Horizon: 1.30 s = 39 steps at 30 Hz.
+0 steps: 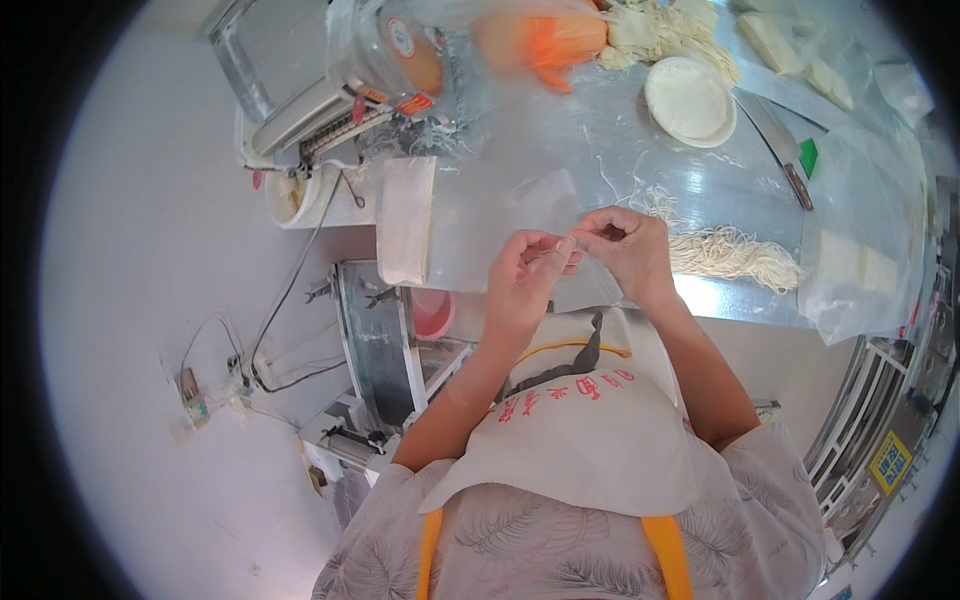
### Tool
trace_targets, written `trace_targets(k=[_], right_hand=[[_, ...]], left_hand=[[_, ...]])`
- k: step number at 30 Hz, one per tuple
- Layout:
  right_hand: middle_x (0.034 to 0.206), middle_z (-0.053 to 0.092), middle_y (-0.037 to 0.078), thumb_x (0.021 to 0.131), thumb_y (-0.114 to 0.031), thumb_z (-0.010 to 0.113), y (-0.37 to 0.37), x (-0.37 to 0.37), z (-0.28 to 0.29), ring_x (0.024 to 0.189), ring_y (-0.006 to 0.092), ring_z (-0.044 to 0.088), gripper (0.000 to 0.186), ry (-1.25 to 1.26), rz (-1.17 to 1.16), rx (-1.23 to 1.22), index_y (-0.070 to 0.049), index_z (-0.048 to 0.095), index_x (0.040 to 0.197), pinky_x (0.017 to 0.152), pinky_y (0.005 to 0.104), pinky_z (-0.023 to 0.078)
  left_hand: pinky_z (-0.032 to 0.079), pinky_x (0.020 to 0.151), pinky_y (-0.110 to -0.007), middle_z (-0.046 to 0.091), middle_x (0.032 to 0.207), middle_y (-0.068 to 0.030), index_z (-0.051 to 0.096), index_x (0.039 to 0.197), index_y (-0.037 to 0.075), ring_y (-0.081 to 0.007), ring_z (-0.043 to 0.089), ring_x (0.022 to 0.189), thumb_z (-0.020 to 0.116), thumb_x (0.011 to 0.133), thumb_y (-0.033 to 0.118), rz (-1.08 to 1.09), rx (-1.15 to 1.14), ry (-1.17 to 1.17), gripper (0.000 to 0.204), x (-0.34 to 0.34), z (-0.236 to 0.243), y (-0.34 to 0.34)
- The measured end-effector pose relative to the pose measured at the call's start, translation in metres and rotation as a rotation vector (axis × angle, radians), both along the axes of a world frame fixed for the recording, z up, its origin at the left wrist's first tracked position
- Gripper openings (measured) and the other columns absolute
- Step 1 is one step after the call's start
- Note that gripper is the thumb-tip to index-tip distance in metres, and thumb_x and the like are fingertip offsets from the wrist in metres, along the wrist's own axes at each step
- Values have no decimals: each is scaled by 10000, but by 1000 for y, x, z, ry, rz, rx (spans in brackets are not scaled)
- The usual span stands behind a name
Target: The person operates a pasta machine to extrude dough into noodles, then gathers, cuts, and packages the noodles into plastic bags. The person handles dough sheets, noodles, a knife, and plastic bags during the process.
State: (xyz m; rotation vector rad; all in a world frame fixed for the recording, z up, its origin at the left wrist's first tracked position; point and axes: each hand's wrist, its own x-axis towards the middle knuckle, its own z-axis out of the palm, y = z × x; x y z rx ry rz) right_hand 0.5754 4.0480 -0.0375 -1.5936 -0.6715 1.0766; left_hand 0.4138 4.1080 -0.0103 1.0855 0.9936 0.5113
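Observation:
Over the near edge of the metal table, my left hand (528, 275) and my right hand (632, 248) meet, thumbs and fingertips pinched together. Between and below them hangs a thin, see-through plastic bag (590, 287), its edge gripped by both hands. Its outline is hard to make out against the shiny metal. Just right of my right hand lies a long bundle of pale fresh noodles (738, 256), with loose strands behind it. A flat, pale slab (407, 218) rests left of my left hand, reaching the table's edge.
A white bowl (690, 102) dusted with flour stands far right, beside a knife (780, 140) and a green piece (808, 158). Packed plastic bags (850, 262) line the right side. An orange bag (548, 42) and more noodles (665, 35) lie at the back; a machine (300, 105) stands left.

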Motion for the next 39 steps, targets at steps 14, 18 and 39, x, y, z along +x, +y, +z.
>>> trace_targets(k=[14, 18, 39], right_hand=[[798, 755, 59, 824, -53, 813, 15, -22, -7, 728, 101, 688, 115, -133, -109, -166, 1, 787, 922, 691, 251, 547], [791, 748, 55, 800, -56, 832, 18, -35, -8, 729, 94, 687, 109, -152, -97, -215, 3, 760, 857, 686, 248, 543], [823, 583, 0, 929, -60, 741, -51, -55, -49, 780, 146, 564, 197, 1193, -161, 656, -108, 558, 986, 798, 332, 489]], left_hand=[[572, 905, -320, 736, 1079, -136, 677, 1177, -73, -185, 708, 982, 729, 955, 83, -240, -188, -44, 277, -5, -28, 65], [550, 878, -305, 751, 981, -111, 715, 1104, -67, -169, 706, 955, 727, 959, 111, -330, -237, 60, 230, -16, -29, 80], [511, 701, -289, 668, 997, -94, 598, 1095, 27, -175, 623, 822, 566, 1014, 61, 21, -781, -468, 94, -89, -159, 111]])
